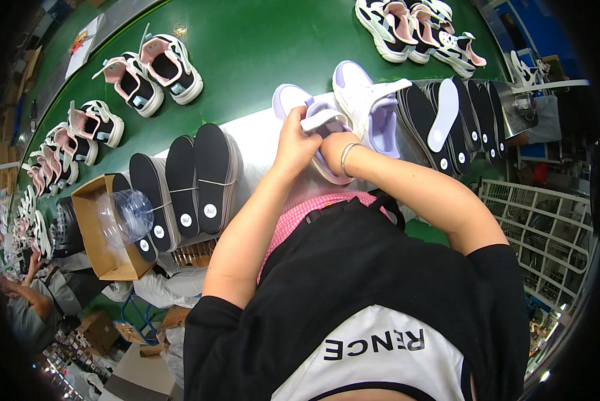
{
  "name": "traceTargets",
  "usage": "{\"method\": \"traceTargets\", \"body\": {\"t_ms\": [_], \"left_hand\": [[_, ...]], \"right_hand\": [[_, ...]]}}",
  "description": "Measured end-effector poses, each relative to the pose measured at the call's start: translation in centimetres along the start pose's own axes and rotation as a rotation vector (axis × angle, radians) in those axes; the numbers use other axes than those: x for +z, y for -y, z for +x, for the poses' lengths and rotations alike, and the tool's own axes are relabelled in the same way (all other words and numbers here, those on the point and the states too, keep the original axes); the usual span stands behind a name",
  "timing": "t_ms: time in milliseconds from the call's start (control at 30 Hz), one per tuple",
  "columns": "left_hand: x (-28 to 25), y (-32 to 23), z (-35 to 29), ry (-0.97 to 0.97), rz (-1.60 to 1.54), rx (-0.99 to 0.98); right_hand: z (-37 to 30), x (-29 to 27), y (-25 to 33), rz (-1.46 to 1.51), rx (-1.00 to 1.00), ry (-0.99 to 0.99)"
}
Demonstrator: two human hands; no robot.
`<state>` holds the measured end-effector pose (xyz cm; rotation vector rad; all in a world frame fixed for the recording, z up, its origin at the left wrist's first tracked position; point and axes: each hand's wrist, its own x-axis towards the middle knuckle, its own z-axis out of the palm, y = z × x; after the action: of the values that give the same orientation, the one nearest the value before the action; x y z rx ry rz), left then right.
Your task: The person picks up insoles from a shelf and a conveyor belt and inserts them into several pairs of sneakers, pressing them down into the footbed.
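Observation:
A white and lilac sneaker (293, 99) stands in front of me, toe pointing away. My left hand (294, 142) is closed on its left side, with the thumb by the opening and fingers near the raised white strap (320, 120). Curled over the heel end of the same sneaker is my right hand (340, 151), wearing a bangle; its fingertips are hidden in or behind the collar. The matching sneaker (357, 93) stands just to the right, its strap folded out to the side and its lilac lining showing. Neither hand touches it.
Bundled black insoles (206, 167) lie left, beside a cardboard box (93, 227) holding clear plastic. More black insoles (417, 113), one white insole (443, 113) on top, lie right. Black and pink sneakers (170, 67) stand along the green table (260, 47). A white wire rack (540, 227) is at right; another person (33, 301) at left.

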<state>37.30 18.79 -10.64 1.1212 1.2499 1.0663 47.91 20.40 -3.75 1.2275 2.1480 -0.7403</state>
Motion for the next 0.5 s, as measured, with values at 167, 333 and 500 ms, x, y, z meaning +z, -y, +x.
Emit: {"method": "traceTargets", "body": {"t_ms": [167,333,500], "left_hand": [[0.0,0.2,0.0,-0.010,0.070,0.042],[0.1,-0.7,0.0,-0.014,0.176,0.056],[0.3,-0.9,0.3,-0.009,0.289,0.056]], "right_hand": [[0.5,-0.9,-0.1,-0.146,-0.134,0.168],[1.6,1.1,-0.2,-0.089,0.102,0.026],[1.3,1.1,-1.0,-0.231,-0.006,0.092]]}}
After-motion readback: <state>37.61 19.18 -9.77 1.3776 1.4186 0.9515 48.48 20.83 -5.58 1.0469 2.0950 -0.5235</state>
